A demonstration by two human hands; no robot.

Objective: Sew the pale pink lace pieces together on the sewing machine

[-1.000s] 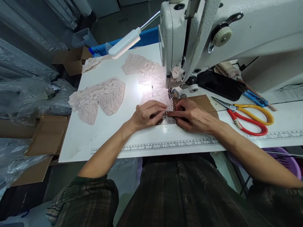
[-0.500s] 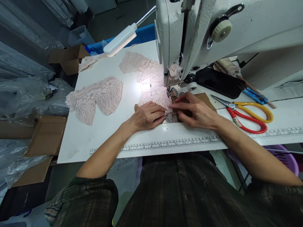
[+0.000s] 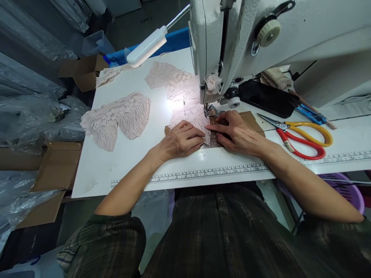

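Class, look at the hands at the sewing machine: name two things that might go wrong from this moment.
1. The right hand presses the pink lace close beside the presser foot; fingertips might slip toward the needle.
2. The left hand flattens open-work lace, which may bunch or shift off line.
3. The scissors lie near the right forearm and might be knocked.
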